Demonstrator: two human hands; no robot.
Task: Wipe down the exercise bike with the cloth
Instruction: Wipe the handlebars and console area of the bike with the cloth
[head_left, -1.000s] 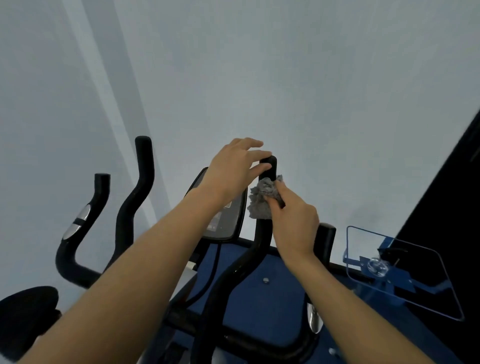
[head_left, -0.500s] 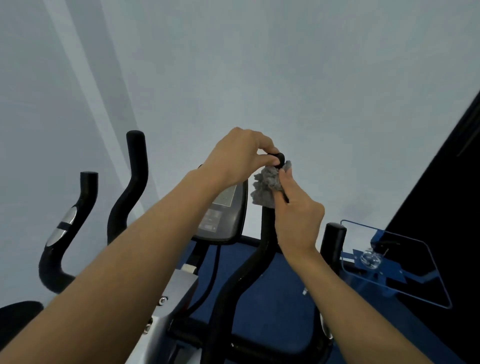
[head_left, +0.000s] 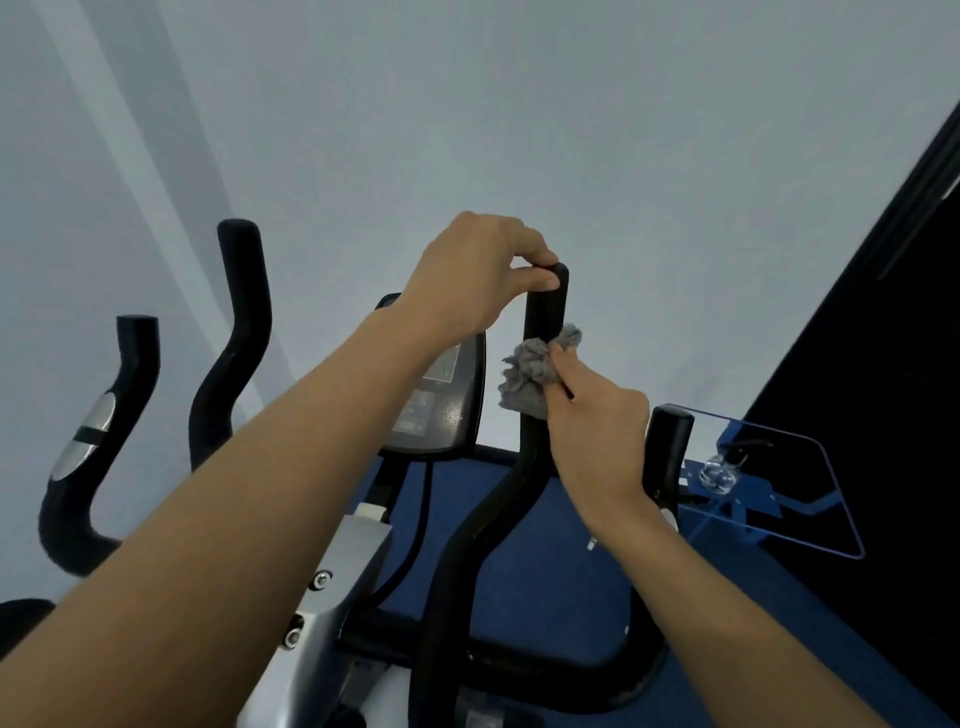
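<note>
Handlebar: black, centre frame, long axis near upright, tip pointing up.
Left hand: fingers pinched on its tip.
Right hand: clamped a bunched grey cloth against the bar, just below.
Room: pale wall behind, blue floor beneath.

A crumpled grey cloth is wrapped round the upright black foam handlebar of the exercise bike, a little below its rounded tip, beside the tilted dark console screen on its silver stem.
</note>
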